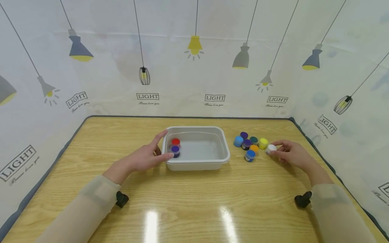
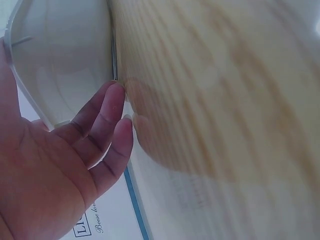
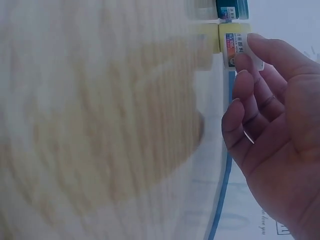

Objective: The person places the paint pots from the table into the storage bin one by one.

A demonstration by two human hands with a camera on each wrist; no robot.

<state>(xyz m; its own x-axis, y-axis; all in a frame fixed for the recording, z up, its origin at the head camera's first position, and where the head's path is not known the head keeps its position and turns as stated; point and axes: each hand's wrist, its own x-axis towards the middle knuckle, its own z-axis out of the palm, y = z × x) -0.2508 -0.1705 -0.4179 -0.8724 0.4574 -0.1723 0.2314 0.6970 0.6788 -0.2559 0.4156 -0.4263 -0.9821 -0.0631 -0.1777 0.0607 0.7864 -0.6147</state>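
Observation:
My left hand (image 1: 147,157) rests at the left end of a white plastic tray (image 1: 197,166), thumb over the rim and forefinger stretched toward the far corner. In the left wrist view its other fingers (image 2: 112,107) bend loosely by the tray's outer wall. Inside the tray, near the thumb, sit a red-lidded paint jar (image 1: 175,142) and a purple-lidded one (image 1: 175,151). On the right, my right hand (image 1: 291,153) pinches a white paint jar (image 1: 270,149) between thumb and forefinger. The right wrist view shows a printed label on this jar, beside a yellow one.
Left of the white jar stands a cluster of several paint jars, among them yellow (image 1: 263,143), orange (image 1: 254,148), blue (image 1: 250,155), light blue (image 1: 238,141) and dark green (image 1: 253,140). A lamp-patterned cloth wall (image 1: 179,81) borders the wooden table (image 1: 194,195) behind and on both sides.

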